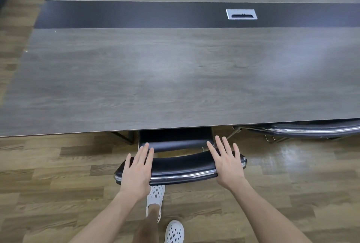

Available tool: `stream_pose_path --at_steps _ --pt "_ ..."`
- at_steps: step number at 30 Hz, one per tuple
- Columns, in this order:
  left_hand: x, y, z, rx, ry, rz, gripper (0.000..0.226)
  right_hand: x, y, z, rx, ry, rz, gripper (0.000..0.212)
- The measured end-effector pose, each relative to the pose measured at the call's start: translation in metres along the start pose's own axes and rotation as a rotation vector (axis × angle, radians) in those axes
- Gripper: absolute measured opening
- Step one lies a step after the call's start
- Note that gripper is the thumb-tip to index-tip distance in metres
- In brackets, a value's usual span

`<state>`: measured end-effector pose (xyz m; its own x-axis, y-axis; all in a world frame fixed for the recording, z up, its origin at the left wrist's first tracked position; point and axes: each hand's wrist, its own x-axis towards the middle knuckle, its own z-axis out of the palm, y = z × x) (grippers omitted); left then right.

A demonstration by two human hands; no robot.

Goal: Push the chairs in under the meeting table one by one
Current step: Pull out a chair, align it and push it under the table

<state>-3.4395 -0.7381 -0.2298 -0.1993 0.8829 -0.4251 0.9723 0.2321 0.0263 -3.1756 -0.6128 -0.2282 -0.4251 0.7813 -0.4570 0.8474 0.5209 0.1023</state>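
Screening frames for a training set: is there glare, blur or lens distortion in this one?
Head view: soft glare whitens patches of the table top and the floor at right; the chair backrest carries a bright highlight along its chrome rail; the left hand and right hand look sharp; table edges stay nearly straight, so little bending.

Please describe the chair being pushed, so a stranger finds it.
Start at the grey meeting table. At its near edge, the black chair has the left hand and right hand flat on its backrest; the chair further right is untouched.
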Motion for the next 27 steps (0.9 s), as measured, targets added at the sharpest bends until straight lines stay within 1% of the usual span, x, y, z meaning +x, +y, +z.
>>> stream_pose_path --at_steps 11,15,21,27 --pt "0.026 -0.004 -0.009 -0.005 0.011 -0.005 0.108 0.027 0.005 -0.01 0.0 0.023 -0.004 0.112" --pt "0.035 -0.006 -0.013 -0.012 0.035 -0.008 0.105 0.035 0.006 -0.014 0.003 0.041 -0.005 0.11" --pt "0.041 -0.006 -0.017 -0.009 0.056 -0.002 0.106 0.039 0.007 -0.019 -0.003 0.099 0.038 0.119" --pt "0.043 -0.006 -0.021 0.004 0.106 0.022 0.11 0.043 0.009 -0.022 0.012 0.127 0.024 0.115"
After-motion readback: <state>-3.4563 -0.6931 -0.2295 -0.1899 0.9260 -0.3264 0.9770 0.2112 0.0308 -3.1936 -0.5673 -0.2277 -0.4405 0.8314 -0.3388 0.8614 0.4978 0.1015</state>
